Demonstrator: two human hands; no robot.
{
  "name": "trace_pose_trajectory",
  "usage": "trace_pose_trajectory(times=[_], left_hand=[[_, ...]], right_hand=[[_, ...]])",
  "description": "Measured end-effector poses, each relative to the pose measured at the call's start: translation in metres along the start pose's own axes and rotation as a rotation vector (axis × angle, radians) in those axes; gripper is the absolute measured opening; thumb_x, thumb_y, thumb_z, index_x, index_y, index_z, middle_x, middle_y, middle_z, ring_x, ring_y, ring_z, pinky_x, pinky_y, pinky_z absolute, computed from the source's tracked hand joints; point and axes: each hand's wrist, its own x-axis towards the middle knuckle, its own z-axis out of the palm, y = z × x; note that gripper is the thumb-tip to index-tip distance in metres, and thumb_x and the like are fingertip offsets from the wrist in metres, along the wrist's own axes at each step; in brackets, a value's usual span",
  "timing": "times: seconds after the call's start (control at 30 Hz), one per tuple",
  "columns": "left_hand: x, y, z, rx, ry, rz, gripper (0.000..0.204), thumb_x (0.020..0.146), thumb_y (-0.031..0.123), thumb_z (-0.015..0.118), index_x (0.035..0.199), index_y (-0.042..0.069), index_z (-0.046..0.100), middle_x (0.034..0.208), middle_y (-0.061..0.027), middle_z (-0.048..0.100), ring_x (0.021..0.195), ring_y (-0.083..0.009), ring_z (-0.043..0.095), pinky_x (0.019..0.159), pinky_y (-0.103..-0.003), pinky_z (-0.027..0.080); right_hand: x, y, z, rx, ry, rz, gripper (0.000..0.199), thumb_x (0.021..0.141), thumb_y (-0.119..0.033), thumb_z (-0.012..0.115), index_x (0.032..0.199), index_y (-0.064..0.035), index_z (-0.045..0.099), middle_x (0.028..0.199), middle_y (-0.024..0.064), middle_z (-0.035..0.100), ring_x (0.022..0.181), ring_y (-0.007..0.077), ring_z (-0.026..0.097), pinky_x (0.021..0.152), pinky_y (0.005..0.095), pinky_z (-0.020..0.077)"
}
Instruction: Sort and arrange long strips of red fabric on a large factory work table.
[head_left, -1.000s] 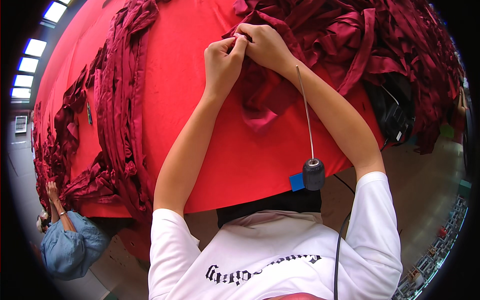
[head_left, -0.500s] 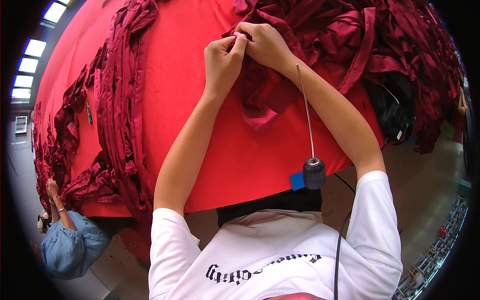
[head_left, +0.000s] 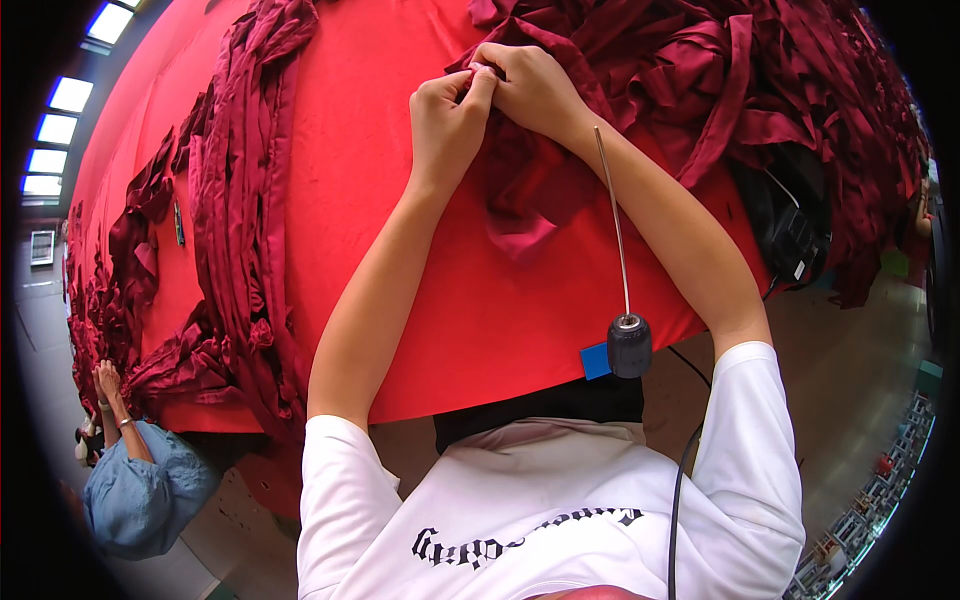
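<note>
Two bare hands meet at the top centre of the head view, pinched together on a dark red fabric strip [head_left: 520, 190]. Left hand [head_left: 447, 125] is clenched, thumb and fingers gripping the strip's upper end; right hand [head_left: 530, 88] is curled over it from the right, fingertips pressed against the left hand's. Whether the right fingers fully close on cloth is hard to tell, they look pinched on it.

Strip lies on the red table cover [head_left: 380, 200], its long axis running from the hands down toward the person, loose lower end [head_left: 522, 240] pointing at the table's near edge. Upper end merges into the big heap of dark red strips [head_left: 740, 90] filling the right and top of the table, touching the right hand. That heap crowds the right forearm side.

Left of the left forearm, well apart, a long ridge of bunched dark red cloth [head_left: 245, 200] runs along the table. Thin metal rod with a black knob [head_left: 629, 345] hangs in front of the right forearm, a blue tag [head_left: 595, 361] just beside it. Black bag [head_left: 785, 225] sits at the right table edge, half buried under strips. Another person in a blue top [head_left: 140, 495] is at lower left, hand near the cloth ridge's end.
</note>
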Motion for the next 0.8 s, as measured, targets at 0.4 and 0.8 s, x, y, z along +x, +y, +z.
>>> trace_pose_trajectory(times=[0.4, 0.8], left_hand=[[0.0004, 0.0001, -0.0005, 0.023, 0.008, -0.002, 0.040, 0.095, 0.022, 0.062, 0.065, -0.003, 0.055, 0.048, -0.0012, 0.039, 0.048, -0.0053, 0.039, 0.045, -0.032, 0.029], [-0.0010, 0.0036, -0.0003, -0.014, -0.004, -0.012, 0.040, 0.096, 0.022, 0.061, 0.064, -0.002, 0.058, 0.048, 0.0008, 0.044, 0.046, -0.0052, 0.042, 0.043, -0.031, 0.030]], right_hand=[[-0.0005, -0.0007, 0.0003, 0.002, 0.002, -0.003, 0.020, 0.086, -0.017, 0.060, 0.094, -0.0002, 0.068, 0.081, 0.0203, 0.069, 0.076, 0.0370, 0.068, 0.067, 0.0429, 0.0520], [0.0000, 0.0016, 0.0012, 0.007, -0.006, 0.018, 0.026, 0.087, -0.026, 0.058, 0.093, -0.0034, 0.070, 0.081, 0.0186, 0.071, 0.078, 0.0381, 0.069, 0.070, 0.0486, 0.0526]])
